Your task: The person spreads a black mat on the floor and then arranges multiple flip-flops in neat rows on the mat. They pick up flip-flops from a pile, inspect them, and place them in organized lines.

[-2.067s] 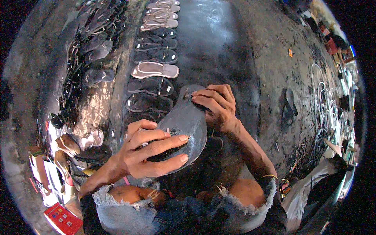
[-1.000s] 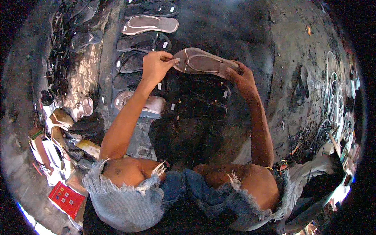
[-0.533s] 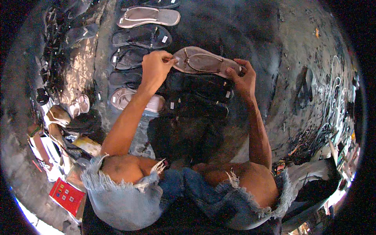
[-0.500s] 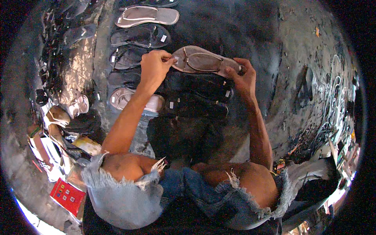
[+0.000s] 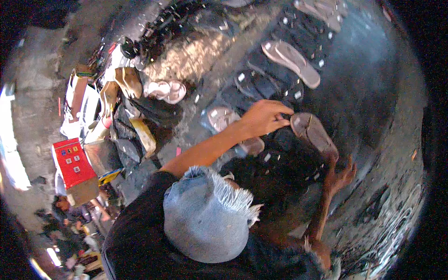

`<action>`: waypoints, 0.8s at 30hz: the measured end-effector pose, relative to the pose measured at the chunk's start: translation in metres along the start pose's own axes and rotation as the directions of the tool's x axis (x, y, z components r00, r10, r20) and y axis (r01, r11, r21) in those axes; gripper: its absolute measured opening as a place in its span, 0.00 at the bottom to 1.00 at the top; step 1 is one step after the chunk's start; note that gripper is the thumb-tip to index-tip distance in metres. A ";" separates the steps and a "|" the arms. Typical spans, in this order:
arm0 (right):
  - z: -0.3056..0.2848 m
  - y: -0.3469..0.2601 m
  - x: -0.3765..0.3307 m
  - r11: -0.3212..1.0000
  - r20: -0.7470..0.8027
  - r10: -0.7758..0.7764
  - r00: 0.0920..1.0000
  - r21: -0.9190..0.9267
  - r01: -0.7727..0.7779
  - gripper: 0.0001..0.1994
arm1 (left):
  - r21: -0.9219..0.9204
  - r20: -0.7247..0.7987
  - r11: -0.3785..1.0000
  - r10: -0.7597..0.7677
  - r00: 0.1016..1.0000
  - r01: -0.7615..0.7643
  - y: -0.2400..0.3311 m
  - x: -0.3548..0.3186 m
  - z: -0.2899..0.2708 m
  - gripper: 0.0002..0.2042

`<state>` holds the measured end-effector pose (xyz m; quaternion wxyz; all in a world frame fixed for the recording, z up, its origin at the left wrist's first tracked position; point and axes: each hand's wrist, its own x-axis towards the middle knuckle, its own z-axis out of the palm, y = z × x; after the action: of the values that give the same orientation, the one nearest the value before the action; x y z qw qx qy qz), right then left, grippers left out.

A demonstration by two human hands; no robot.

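1. Ground (image 5: 373, 93): dark, worn, wet-looking sheet or pavement fills most of the view. The fisheye bends it toward the rim.
2. Open ground: upper right and right side bare, apart from scattered litter. Lower right holds a heap of thin straps (image 5: 396, 233).
3. Sandal rows (image 5: 261, 84): dark flip-flops laid side by side on the ground, running from centre to the top edge. One pale sandal (image 5: 291, 63) lies among them.
4. Left side crowded: red box (image 5: 72, 163) at the left, with bags and shoes packed tightly above it. Its contents cannot be told.
5. Denim knee (image 5: 205, 219), frayed hem, low centre.
6. Brown sandal (image 5: 313, 134): centre right, sole up, just above the dark rows and held between both hands.
7. Left hand (image 5: 263, 119): fingers closed on the sandal's near end.
8. Right hand (image 5: 340, 175): at the far end, below the sandal. Fingers look spread; whether it grips cannot be told.
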<state>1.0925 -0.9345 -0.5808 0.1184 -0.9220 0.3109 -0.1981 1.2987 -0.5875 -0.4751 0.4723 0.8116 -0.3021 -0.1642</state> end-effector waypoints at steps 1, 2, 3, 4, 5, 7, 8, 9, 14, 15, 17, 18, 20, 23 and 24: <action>0.011 0.052 0.000 1.000 -0.001 0.003 1.000 0.018 -0.003 0.38 | 0.005 -0.181 0.993 -0.111 0.977 0.114 0.020 -0.014 -0.030 0.17; 0.002 0.041 -0.009 0.927 0.069 0.160 0.985 0.334 -0.174 0.36 | 0.148 -0.364 0.956 -0.184 0.913 0.252 0.014 -0.046 -0.076 0.16; -0.021 0.048 -0.011 0.758 0.161 0.281 0.946 0.567 -0.322 0.35 | 0.169 -0.499 0.915 -0.242 0.832 0.367 -0.005 -0.069 -0.111 0.16; -0.032 0.071 -0.001 0.779 0.154 0.297 0.942 0.531 -0.333 0.31 | 0.082 -0.617 0.890 -0.307 0.725 0.448 -0.031 -0.098 -0.149 0.15; -0.045 0.093 0.012 0.798 0.145 0.316 0.938 0.494 -0.346 0.27 | 0.385 -0.618 0.725 -0.258 0.743 0.571 -0.053 -0.126 -0.192 0.19; -0.099 0.121 0.030 0.860 0.408 0.017 0.913 0.460 -0.221 0.21 | 0.486 -0.603 0.657 -0.226 0.765 0.577 -0.061 -0.182 -0.247 0.17; -0.084 0.118 0.028 0.933 0.294 0.101 0.950 0.303 -0.193 0.18 | 0.507 -0.599 0.644 -0.215 0.772 0.573 -0.061 -0.185 -0.265 0.17; -0.071 0.123 0.030 0.975 0.164 0.174 0.971 0.107 -0.193 0.17 | 0.513 -0.593 0.646 -0.209 0.778 0.565 -0.072 -0.189 -0.274 0.18; -0.070 0.075 0.060 0.855 0.226 0.225 0.948 0.421 -0.303 0.18 | 0.288 -0.723 0.815 -0.159 0.672 0.502 -0.121 -0.125 -0.275 0.14; -0.070 0.054 0.066 0.837 0.255 0.205 0.945 0.455 -0.304 0.19 | -0.114 -0.685 0.902 -0.375 0.624 0.417 -0.139 -0.092 -0.263 0.16; -0.056 0.005 0.070 0.802 0.320 0.163 0.933 0.507 -0.314 0.19 | -0.658 -0.538 0.693 -0.707 0.459 0.296 -0.184 -0.030 -0.240 0.21; -0.054 -0.015 0.074 0.810 0.328 0.156 0.932 0.498 -0.310 0.19 | -0.685 -0.499 0.666 -0.724 0.477 0.294 -0.219 0.002 -0.241 0.29; -0.039 -0.043 0.074 0.858 0.335 0.163 0.928 0.416 -0.301 0.18 | -0.613 -0.670 0.692 -0.711 0.213 0.382 -0.271 0.047 -0.275 0.35; -0.058 -0.074 0.053 0.718 0.287 0.158 0.945 0.623 -0.310 0.14 | -0.672 -0.733 0.624 -0.638 -0.237 0.399 -0.291 0.088 -0.322 0.39; -0.060 -0.061 0.049 0.715 0.287 0.192 0.938 0.614 -0.334 0.14 | -0.675 -0.720 0.613 -0.670 -0.182 0.411 -0.287 0.099 -0.322 0.34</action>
<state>1.1336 -0.9234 -0.4922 0.4910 -0.7829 0.3369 -0.1804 1.6479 -0.3297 -0.5608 0.5033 0.6987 0.4748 0.1818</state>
